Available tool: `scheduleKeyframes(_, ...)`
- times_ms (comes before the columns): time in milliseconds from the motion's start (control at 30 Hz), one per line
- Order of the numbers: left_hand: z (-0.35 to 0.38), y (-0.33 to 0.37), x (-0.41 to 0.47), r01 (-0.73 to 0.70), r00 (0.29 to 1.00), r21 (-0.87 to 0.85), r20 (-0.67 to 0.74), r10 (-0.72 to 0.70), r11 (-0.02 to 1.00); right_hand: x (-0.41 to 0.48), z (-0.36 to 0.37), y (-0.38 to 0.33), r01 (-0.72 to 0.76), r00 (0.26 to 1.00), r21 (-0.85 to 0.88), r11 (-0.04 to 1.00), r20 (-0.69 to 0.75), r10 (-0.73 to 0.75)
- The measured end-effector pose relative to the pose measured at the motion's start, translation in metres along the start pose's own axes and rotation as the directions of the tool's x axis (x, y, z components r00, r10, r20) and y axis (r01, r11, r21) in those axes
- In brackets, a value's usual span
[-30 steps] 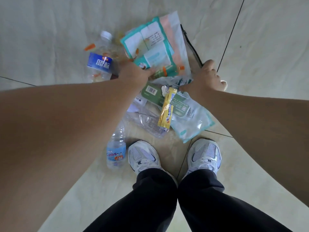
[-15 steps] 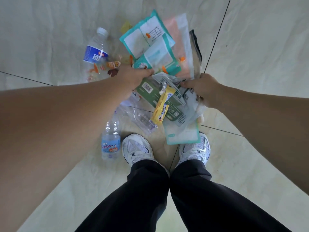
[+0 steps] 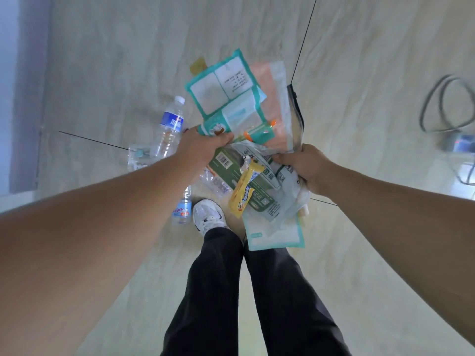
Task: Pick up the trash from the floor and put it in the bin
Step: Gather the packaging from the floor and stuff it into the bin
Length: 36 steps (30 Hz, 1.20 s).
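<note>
A bundle of wrappers hangs in the air between both hands, above my feet. My left hand grips a teal-and-white packet with a pink-and-white bag behind it. My right hand grips a green packet, a pale teal-edged bag and crumpled plastic; a yellow snack wrapper dangles in front. On the floor lie a blue-label water bottle, a small bottle by my left shoe, and clear plastic. No bin is in view.
Pale tiled floor all around. My white shoe and black trouser legs are below the bundle. Grey cables and a blurred device lie at the right edge. A grey-blue wall or door edge stands at the left.
Both hands closed on the wrappers and lifted them off the floor. The view rose, so the floor and the bottles left on it look farther away.
</note>
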<state>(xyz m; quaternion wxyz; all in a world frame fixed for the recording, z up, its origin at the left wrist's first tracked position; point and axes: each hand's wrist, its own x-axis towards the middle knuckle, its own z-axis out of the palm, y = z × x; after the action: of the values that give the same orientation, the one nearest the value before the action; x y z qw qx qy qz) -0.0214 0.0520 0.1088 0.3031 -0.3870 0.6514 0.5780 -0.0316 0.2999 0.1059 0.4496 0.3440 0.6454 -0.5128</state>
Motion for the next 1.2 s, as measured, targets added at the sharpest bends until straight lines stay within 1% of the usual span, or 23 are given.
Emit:
scheduleKeyframes(100,-0.013,0.04,-0.053,-0.023,1.0,0.001,0.006,0.023,1.0,-0.06,0.002,-0.025,-0.001,1.0,0.038,0.999,0.008,0.001)
scheduleKeyframes(233,-0.04,0.097,-0.123,-0.071,0.997,0.031,-0.034,0.072,0.997,-0.137,0.011,-0.061,0.019,1.0,0.098,0.995,0.019,-0.021)
scheduleKeyframes(433,-0.091,0.177,-0.231,-0.17,0.983,0.025,-0.067,0.171,0.985,-0.248,0.029,-0.122,0.09,0.992,0.14,0.986,0.077,-0.102)
scheduleKeyframes(633,-0.145,0.233,-0.322,-0.271,0.95,0.013,-0.155,0.27,0.962,-0.337,0.057,-0.181,0.175,0.972,0.134,0.975,0.133,-0.193)
scheduleKeyframes(933,-0.212,0.286,-0.405,-0.409,0.875,0.005,-0.283,0.394,0.913,-0.42,0.101,-0.254,0.329,0.916,0.084,0.941,0.216,-0.34)
scheduleKeyframes(1067,-0.223,0.309,-0.421,-0.434,0.852,-0.007,-0.327,0.408,0.901,-0.438,0.103,-0.285,0.363,0.895,0.068,0.929,0.253,-0.368)
scheduleKeyframes(1200,-0.218,0.336,-0.419,-0.439,0.842,-0.036,-0.367,0.397,0.898,-0.437,0.093,-0.321,0.387,0.883,0.052,0.921,0.267,-0.386)
